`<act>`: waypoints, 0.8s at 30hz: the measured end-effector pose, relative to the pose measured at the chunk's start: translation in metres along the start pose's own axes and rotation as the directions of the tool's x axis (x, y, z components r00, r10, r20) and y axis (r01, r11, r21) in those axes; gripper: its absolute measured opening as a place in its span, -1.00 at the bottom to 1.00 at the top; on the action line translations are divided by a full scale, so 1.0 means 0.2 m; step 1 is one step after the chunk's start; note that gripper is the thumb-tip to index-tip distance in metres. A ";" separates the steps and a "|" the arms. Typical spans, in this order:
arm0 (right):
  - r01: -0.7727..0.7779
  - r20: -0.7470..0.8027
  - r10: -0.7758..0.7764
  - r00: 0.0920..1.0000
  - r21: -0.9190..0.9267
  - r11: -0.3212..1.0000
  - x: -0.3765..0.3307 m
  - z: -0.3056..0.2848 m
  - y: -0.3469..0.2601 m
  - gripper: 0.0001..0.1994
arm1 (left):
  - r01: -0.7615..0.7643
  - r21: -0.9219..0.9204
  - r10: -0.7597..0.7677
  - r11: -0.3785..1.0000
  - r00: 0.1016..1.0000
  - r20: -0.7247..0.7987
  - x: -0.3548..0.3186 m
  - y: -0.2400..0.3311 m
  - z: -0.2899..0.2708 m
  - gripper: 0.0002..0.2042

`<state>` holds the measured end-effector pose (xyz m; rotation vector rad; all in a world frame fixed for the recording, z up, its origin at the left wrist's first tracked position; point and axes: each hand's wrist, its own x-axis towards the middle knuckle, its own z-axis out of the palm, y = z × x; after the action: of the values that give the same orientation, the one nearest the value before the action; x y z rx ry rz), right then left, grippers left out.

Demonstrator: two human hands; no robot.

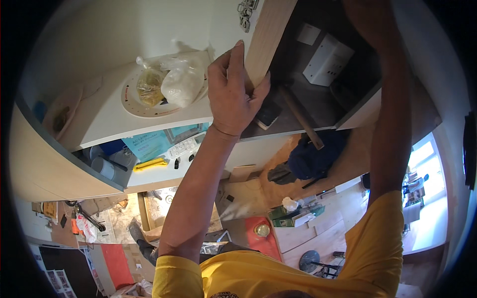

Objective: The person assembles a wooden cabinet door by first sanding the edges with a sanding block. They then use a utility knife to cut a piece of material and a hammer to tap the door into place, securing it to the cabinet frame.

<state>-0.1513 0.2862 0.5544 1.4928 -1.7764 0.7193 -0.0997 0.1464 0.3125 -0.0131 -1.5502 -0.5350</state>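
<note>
Left hand (233, 94) clenched on the edge of the wooden panel (266, 39), fingers (233, 62) wrapped over it. Right hand was out of view up in the cabinet; grip cannot be told. Risk: panel slipping and striking the plate (130, 102) of bagged food (176, 79) just left of the fingers.

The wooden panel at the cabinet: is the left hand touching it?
Touching. The head view shows the left hand wrapped around the lower end of the wooden panel, fingers on its face and thumb on its right edge.
</note>
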 end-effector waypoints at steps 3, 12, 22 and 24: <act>-0.073 0.011 0.073 0.997 0.081 0.994 -0.01 0.01 -0.02 -0.83 | -0.004 0.007 0.004 1.000 1.000 -0.002 0.00 0.00 0.00 -0.23; 0.143 -0.238 -0.159 0.958 -0.083 0.986 -0.06 0.02 -0.02 -0.84 | 0.012 0.016 -0.012 1.000 1.000 0.007 0.00 0.00 0.00 -0.24; 0.221 -0.169 -0.276 0.946 -0.288 0.932 -0.05 0.02 0.05 -0.87 | 0.020 0.018 -0.020 1.000 1.000 0.006 -0.01 0.00 0.00 -0.25; 0.267 -0.155 -0.325 0.933 -0.309 0.913 -0.04 0.02 0.03 -0.87 | 0.028 0.014 -0.028 1.000 0.999 0.015 -0.01 0.00 0.00 -0.25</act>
<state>-0.1575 0.2898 0.5452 1.3976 -1.3894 0.4235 -0.0997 0.1471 0.3107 0.0156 -1.5707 -0.5471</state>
